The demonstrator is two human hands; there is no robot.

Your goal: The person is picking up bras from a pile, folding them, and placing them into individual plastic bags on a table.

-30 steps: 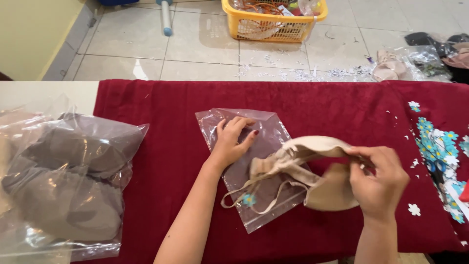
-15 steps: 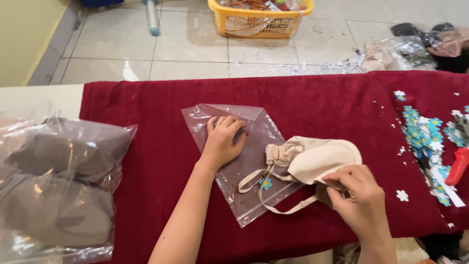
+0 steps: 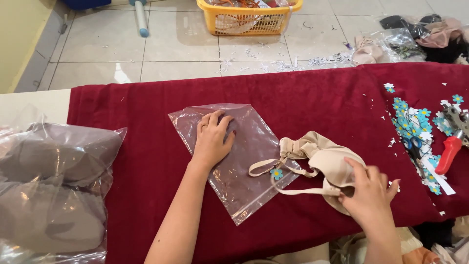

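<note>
1. Left hand (image 3: 212,139) lies flat, fingers spread, pinning down a clear zip-top plastic bag (image 3: 244,161) on the dark red cloth (image 3: 317,107) that covers the table.
2. Right hand (image 3: 369,195) is closed on the folded cups of a beige bra (image 3: 322,159), which sits just right of the bag with its straps and a little blue flower trim trailing over the bag's edge.
3. The bra looks light and soft, with padded cups that would spring back, so I'd grip the cups rather than the floppy straps. The bag looks thin and slippery.
4. Around: a big plastic bag of grey-brown garments (image 3: 53,190) at far left, blue flower appliqués (image 3: 415,120) and a red-handled tool (image 3: 449,151) at right, and a yellow basket (image 3: 249,17) on the tiled floor (image 3: 171,49).
</note>
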